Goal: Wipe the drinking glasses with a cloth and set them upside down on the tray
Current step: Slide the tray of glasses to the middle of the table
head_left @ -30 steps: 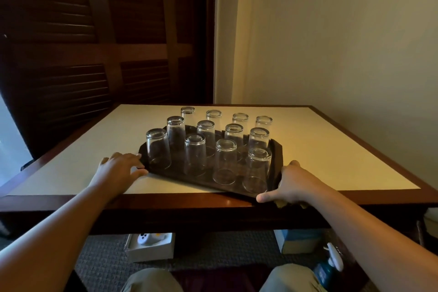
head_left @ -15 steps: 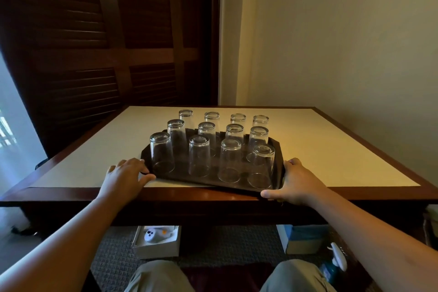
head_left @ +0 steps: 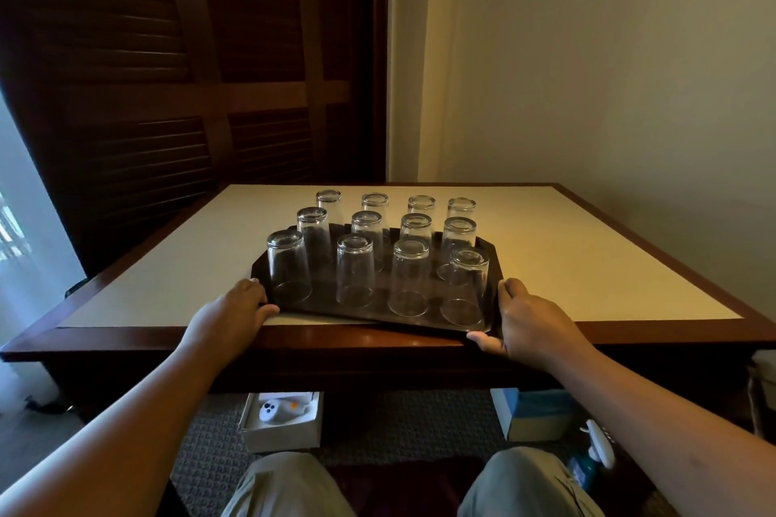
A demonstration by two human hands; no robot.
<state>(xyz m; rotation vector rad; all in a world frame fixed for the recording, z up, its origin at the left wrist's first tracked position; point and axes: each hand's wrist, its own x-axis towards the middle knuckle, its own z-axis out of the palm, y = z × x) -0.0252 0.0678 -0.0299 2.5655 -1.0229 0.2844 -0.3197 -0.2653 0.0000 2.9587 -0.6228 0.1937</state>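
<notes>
Gripping the dark tray (head_left: 494, 264) at both near corners, the person sits low in the frame, knees showing at the bottom edge. The left hand (head_left: 229, 317) has its fingers curled over the tray's near left corner, thumb stretched along the front rim. The right hand (head_left: 530, 321) wraps the near right corner, fingers closed round the side rim and thumb tucked under the front edge. Twelve drinking glasses (head_left: 355, 275) stand upside down on the tray in three rows of four, at the centre of the picture. The tray sits skewed on the table (head_left: 588, 256), its near right corner overhanging the wooden border.

No writing or brand can be read on anything; the boxes on the carpet at the bottom, a white box (head_left: 281, 418) and a blue box (head_left: 531, 411), show no legible label.

Compared with a second ago, the left hand has moved from lying flat on the tabletop beside the tray to holding its corner, and the tray has come a little nearer the front edge. The glasses keep their arrangement.
</notes>
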